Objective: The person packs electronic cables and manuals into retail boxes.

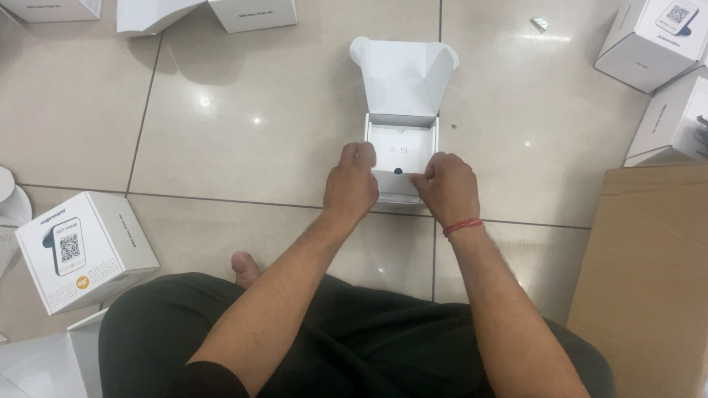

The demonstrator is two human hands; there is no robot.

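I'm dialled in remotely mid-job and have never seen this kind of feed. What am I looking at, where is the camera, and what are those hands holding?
There is no machine here: a person sits on a tiled floor, and the single camera is worn on their head, looking down past their dark-clothed lap. The left hand and right hand, the right with a red thread at its wrist, both have a grip on the near edge of a small open white box, its lid flap standing up at the far side. A similar closed white box sits to the left, more lie at the top corners, and a brown cardboard sheet lies to the right.
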